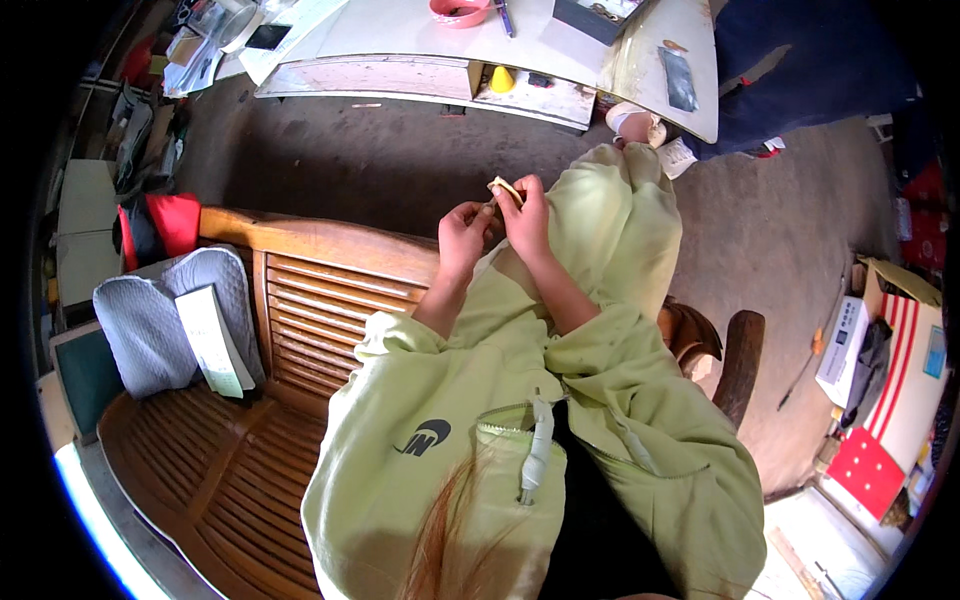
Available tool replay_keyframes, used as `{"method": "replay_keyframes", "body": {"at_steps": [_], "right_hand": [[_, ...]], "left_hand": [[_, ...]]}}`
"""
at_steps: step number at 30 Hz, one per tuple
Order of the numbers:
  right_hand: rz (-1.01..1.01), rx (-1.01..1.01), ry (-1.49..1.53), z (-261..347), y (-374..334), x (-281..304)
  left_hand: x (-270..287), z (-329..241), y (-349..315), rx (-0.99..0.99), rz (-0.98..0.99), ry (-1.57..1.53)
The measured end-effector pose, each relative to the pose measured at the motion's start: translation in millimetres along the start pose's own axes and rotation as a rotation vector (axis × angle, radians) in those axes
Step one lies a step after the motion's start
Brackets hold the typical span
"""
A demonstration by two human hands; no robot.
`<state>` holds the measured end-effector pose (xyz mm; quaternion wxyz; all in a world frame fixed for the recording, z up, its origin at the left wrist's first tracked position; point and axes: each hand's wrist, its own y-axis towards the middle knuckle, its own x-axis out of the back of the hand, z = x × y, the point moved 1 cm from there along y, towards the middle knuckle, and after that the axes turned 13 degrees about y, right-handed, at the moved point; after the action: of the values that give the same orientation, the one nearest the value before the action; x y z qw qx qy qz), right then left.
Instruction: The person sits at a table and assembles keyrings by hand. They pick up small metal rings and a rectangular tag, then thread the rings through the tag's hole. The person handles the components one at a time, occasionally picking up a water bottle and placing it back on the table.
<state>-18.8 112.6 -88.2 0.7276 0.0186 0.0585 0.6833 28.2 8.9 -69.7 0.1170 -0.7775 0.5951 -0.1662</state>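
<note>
Both my hands are raised close together above my lap, just past the front edge of the wooden bench. Between the fingertips of my right hand (527,217) is a small pale piece (507,189), thin and slightly curved. My left hand (464,236) is closed in a pinch right beside it, its fingertips near the piece's lower end. A thin dark bit shows at those fingertips, too small to name. Loose light-green sleeves cover my arms down to the forearms.
The slatted wooden bench (340,292) holds a grey cushion (140,325) with a booklet (212,335) on it. Ahead stands a white table (390,40) with a pink bowl (447,14), a pen (504,20) and a dark box (592,20). Cartons (842,345) stand at right.
</note>
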Motion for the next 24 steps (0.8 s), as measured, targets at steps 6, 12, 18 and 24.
{"method": "replay_keyframes", "body": {"at_steps": [6,12,18,24], "right_hand": [[0.066,0.085,-0.002,5.8,-3.6,-3.9],[0.204,0.168,-0.016,9.9,-6.9,-3.2],[0.038,0.047,-0.042,8.7,0.1,0.6],[0.117,0.188,-0.068,10.5,-3.8,-4.1]], "left_hand": [[3.9,-2.3,-3.5,-0.011,-0.024,0.001],[6.3,1.8,-3.3,-0.017,-0.057,-0.001],[1.4,-3.7,-2.9,-0.003,-0.024,0.002],[4.9,4.6,-1.9,-0.024,-0.042,-0.031]]}}
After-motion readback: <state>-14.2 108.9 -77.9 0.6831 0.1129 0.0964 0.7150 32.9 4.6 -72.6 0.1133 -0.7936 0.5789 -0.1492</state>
